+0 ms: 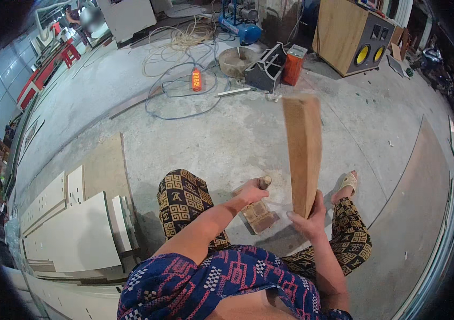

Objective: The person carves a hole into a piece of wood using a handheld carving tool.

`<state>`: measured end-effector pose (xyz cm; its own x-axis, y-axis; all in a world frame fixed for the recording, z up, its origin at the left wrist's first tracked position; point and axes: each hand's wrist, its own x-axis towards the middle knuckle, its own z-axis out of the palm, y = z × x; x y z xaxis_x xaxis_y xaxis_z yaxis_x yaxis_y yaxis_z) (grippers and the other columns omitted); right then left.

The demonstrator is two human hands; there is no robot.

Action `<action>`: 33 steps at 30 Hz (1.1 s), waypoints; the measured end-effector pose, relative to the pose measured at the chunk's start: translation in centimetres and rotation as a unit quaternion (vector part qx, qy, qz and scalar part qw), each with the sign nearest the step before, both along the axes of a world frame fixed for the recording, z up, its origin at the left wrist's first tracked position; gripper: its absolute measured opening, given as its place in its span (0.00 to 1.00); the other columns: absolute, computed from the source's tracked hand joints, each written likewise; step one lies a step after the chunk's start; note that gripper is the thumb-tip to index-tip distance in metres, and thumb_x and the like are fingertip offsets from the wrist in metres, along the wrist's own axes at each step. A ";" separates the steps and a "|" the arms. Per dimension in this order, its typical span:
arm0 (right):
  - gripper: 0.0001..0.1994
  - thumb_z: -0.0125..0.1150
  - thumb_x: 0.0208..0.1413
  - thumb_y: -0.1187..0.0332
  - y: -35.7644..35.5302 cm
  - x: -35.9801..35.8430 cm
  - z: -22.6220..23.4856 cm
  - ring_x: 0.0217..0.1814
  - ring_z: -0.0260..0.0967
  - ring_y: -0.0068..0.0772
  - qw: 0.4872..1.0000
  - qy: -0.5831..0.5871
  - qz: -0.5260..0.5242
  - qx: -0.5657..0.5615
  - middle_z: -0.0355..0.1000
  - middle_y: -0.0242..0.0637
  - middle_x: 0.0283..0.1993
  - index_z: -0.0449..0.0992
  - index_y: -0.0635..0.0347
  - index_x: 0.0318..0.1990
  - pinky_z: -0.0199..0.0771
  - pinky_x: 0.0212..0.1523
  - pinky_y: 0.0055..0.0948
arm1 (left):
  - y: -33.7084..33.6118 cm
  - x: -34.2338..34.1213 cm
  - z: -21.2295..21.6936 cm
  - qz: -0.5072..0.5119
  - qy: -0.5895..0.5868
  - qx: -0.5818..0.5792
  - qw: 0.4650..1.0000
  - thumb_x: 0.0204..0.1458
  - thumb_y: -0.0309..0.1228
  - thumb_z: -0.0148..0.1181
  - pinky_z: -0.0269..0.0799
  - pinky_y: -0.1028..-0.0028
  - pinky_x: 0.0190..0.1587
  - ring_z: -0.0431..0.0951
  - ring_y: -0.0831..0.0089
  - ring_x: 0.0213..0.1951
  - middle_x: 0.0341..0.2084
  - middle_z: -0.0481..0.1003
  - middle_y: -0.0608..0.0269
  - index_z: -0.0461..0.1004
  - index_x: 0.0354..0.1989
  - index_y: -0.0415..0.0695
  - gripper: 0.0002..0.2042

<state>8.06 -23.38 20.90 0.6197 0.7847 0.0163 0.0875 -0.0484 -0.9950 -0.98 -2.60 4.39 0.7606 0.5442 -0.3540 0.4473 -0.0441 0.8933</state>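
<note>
My right hand [312, 220] is closed around the lower end of a long, thick wooden board [304, 149], which stands up at a slight tilt in front of me. My left hand [250, 193] is wrapped around a short round piece of wood [265, 182]; only its end shows past my fingers, so I cannot tell its full shape. Just below that hand, a squarish worn wooden block [259, 215] lies on the concrete floor between my legs. The board and the block are apart.
Flat pale panels [80, 234] are stacked to my left. A thin sheet [408, 213] lies at right. Ahead are coiled hoses [184, 40], an orange power strip [196, 80], a tool caddy [267, 66], a red can [294, 65], a blue compressor [245, 33] and a large speaker [349, 42]. Someone stands far left.
</note>
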 end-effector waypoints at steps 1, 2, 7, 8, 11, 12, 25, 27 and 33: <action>0.39 0.74 0.30 0.61 -0.2 -0.2 -1.2 0.47 0.63 0.30 1.000 -0.002 0.001 0.003 0.65 0.37 0.46 0.59 0.64 0.51 0.66 0.45 0.30 | 0.0 -0.1 -0.4 0.000 0.000 -0.033 0.999 0.34 0.30 0.61 0.67 0.75 0.33 0.69 0.76 0.27 0.24 0.73 0.68 0.74 0.36 0.40 0.17; 0.39 0.74 0.30 0.60 -0.5 -0.3 -2.3 0.47 0.66 0.32 1.000 -0.002 0.003 0.018 0.67 0.40 0.44 0.59 0.64 0.52 0.67 0.45 0.31 | -0.2 0.4 -0.4 -0.006 -0.005 -0.031 0.999 0.34 0.30 0.61 0.67 0.75 0.33 0.69 0.76 0.27 0.24 0.73 0.68 0.74 0.36 0.40 0.17; 0.37 0.72 0.30 0.56 -0.7 -0.2 -5.1 0.43 0.72 0.46 0.913 -0.229 0.094 -0.324 0.72 0.50 0.38 0.62 0.64 0.49 0.69 0.43 0.37 | -0.6 1.2 -2.4 0.010 -0.179 -0.025 0.983 0.36 0.35 0.68 0.69 0.72 0.36 0.74 0.75 0.32 0.29 0.77 0.61 0.73 0.37 0.37 0.20; 0.34 0.72 0.30 0.57 0.5 0.0 -7.7 0.43 0.72 0.47 0.953 -0.111 0.136 -0.247 0.72 0.50 0.39 0.65 0.64 0.46 0.70 0.42 0.38 | 1.7 0.1 -6.7 -0.017 -0.182 0.292 0.939 0.35 0.36 0.71 0.70 0.70 0.38 0.76 0.71 0.35 0.32 0.78 0.57 0.73 0.37 0.36 0.22; 0.34 0.73 0.28 0.57 1.4 -0.3 -8.5 0.43 0.72 0.48 0.982 -0.045 0.065 -0.170 0.72 0.50 0.39 0.65 0.65 0.44 0.70 0.41 0.39 | 0.7 0.7 -5.8 -0.009 -0.027 0.009 1.000 0.34 0.33 0.69 0.70 0.70 0.38 0.76 0.68 0.34 0.32 0.77 0.55 0.73 0.38 0.36 0.21; 0.34 0.73 0.28 0.57 1.7 0.2 -9.8 0.43 0.72 0.48 0.983 -0.047 0.063 -0.168 0.72 0.50 0.39 0.65 0.65 0.44 0.70 0.41 0.39 | 0.6 0.9 -4.8 -0.011 -0.029 0.011 0.999 0.34 0.33 0.69 0.70 0.70 0.38 0.76 0.68 0.34 0.32 0.77 0.55 0.73 0.38 0.36 0.21; 0.28 0.71 0.34 0.64 -1.3 8.0 -25.6 0.42 0.71 0.47 0.858 -0.035 -0.176 -0.481 0.71 0.48 0.40 0.67 0.69 0.44 0.70 0.40 0.41 | 2.5 -0.5 7.5 -0.022 -0.118 -0.021 0.993 0.38 0.26 0.67 0.69 0.73 0.41 0.72 0.76 0.37 0.37 0.74 0.65 0.72 0.42 0.40 0.19; 0.28 0.70 0.36 0.64 -0.8 6.8 -23.4 0.44 0.70 0.47 0.830 -0.055 -0.158 -0.531 0.70 0.49 0.43 0.66 0.69 0.45 0.70 0.42 0.41 | 5.3 -2.1 10.4 -0.113 -0.251 -0.039 0.961 0.38 0.25 0.68 0.68 0.75 0.38 0.71 0.79 0.35 0.32 0.73 0.69 0.71 0.37 0.42 0.16; 0.18 0.65 0.41 0.67 1.5 5.8 -27.6 0.44 0.71 0.43 0.771 -0.511 -0.137 -0.355 0.72 0.44 0.38 0.69 0.63 0.40 0.73 0.40 0.40 | 10.0 -6.1 11.3 0.019 -0.132 0.063 0.989 0.38 0.24 0.68 0.67 0.78 0.34 0.70 0.80 0.32 0.28 0.71 0.71 0.71 0.31 0.44 0.12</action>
<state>13.83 -21.92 -6.67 0.7114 0.6629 0.2336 0.6982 -0.7045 -0.1271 -7.04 7.37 15.71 0.7954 0.6017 -0.0725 0.2019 -0.1503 0.9678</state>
